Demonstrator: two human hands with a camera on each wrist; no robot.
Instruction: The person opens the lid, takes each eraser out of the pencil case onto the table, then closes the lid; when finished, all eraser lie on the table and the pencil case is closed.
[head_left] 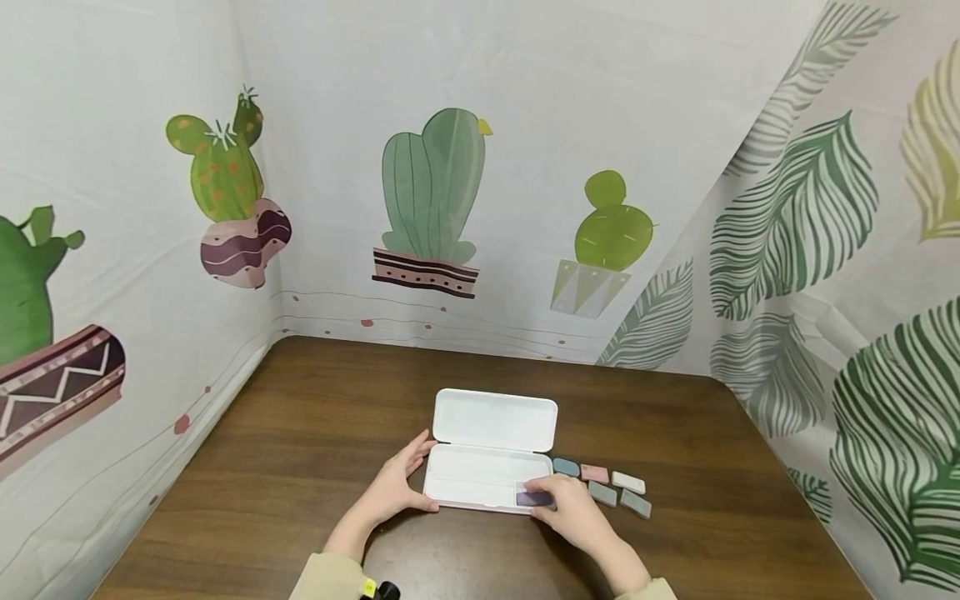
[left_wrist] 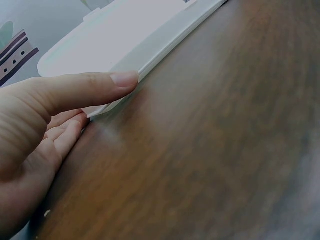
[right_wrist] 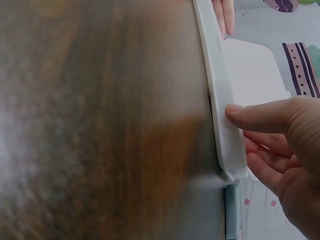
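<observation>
A white pencil case (head_left: 480, 492) lies on the table with its lid (head_left: 495, 421) folded back. My left hand (head_left: 397, 479) holds the case's left end, thumb on the front corner and fingers round the side. In the left wrist view, the thumb (left_wrist: 100, 90) presses the front edge. My right hand (head_left: 573, 508) is at the right end, its fingertips on a dark purple block (head_left: 528, 498) inside the case. The right wrist view shows that thumb (right_wrist: 255, 117) against the front wall; the block is hidden there.
Right of the case lie several small flat blocks: a blue-grey one (head_left: 566, 467), a pink one (head_left: 595, 473), a white one (head_left: 628, 482) and grey-green ones (head_left: 636, 502). A wall cloth printed with cacti (head_left: 442, 192) and leaves borders the brown wooden table (head_left: 337, 400).
</observation>
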